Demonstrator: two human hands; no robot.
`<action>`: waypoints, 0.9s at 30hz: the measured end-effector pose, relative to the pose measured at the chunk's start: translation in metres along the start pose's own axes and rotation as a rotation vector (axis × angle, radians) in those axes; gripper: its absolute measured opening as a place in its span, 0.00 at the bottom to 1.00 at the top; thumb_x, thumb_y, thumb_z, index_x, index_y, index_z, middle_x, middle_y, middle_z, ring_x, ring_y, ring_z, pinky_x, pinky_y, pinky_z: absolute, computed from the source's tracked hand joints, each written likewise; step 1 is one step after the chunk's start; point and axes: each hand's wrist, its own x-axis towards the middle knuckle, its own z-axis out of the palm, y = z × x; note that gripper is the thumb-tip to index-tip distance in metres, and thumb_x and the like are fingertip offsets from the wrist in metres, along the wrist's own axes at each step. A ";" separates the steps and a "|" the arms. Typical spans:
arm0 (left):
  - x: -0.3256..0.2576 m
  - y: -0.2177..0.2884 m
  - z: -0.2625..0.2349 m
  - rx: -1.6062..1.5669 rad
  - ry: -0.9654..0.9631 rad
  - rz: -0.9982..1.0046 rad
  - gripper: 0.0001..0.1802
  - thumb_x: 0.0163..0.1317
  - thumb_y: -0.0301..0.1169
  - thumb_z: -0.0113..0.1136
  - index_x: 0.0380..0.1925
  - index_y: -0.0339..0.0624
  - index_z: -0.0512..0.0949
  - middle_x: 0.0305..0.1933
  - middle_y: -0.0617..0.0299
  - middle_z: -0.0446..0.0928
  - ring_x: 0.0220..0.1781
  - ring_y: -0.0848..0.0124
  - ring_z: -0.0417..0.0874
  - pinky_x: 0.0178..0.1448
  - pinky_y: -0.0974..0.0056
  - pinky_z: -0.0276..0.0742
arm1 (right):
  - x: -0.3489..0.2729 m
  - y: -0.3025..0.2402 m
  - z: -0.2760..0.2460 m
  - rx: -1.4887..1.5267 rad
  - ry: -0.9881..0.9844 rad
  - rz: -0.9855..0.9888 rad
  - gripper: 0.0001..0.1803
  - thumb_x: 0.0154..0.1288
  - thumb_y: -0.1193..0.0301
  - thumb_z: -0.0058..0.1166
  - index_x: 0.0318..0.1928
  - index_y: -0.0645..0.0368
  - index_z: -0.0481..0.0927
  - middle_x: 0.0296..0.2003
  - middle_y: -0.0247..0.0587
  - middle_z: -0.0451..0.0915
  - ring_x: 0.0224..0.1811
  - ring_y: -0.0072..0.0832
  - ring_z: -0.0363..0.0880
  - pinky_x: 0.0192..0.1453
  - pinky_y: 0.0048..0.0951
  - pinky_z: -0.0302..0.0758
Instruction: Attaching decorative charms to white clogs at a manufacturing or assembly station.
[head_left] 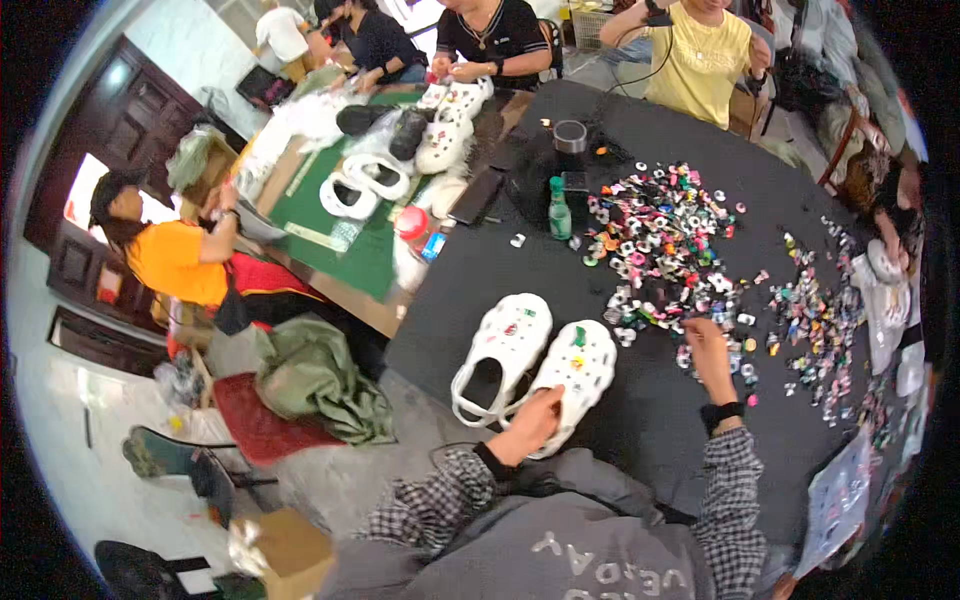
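Note:
Two white clogs lie side by side on the black table in front of me. My left hand (532, 424) grips the right-hand clog (585, 365) at its opening, its fingers wrapped over the edge. That clog bears a green charm and a yellow one on its toe. The other clog (515, 335), with small red and green charms, lies just left of it. My right hand (710, 355) is at the near edge of a pile of small colourful shoe charms (665, 245), fingertips drawn together in a pinch. Whatever sits between those fingertips is too small to make out.
A second spread of charms (820, 310) covers the table's right side. Behind the main pile stand a green bottle (559, 210) and a dark cup (570, 140). More white clogs (365, 185) rest on a green mat (330, 235) at far left. Several people sit around the tables.

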 end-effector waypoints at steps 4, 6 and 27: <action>-0.011 -0.010 -0.040 0.362 -0.140 0.185 0.14 0.68 0.29 0.46 0.51 0.35 0.69 0.51 0.60 0.73 0.52 0.71 0.73 0.55 0.68 0.69 | 0.015 -0.011 0.023 -0.095 -0.021 -0.206 0.13 0.55 0.79 0.50 0.43 0.63 0.77 0.41 0.52 0.77 0.47 0.46 0.75 0.51 0.39 0.71; -0.038 0.020 0.001 0.020 -0.111 0.073 0.06 0.68 0.26 0.46 0.42 0.41 0.71 0.44 0.67 0.74 0.47 0.74 0.75 0.50 0.69 0.72 | 0.023 -0.003 0.029 -0.112 0.030 -0.226 0.13 0.55 0.79 0.49 0.42 0.64 0.77 0.41 0.54 0.76 0.48 0.48 0.74 0.51 0.41 0.71; -0.004 0.011 -0.015 -0.171 -0.046 -0.058 0.14 0.66 0.29 0.49 0.51 0.43 0.69 0.53 0.59 0.73 0.57 0.66 0.71 0.59 0.61 0.66 | 0.013 0.014 0.029 -0.281 0.179 -0.167 0.12 0.50 0.81 0.52 0.38 0.58 0.73 0.39 0.46 0.69 0.46 0.47 0.71 0.48 0.41 0.71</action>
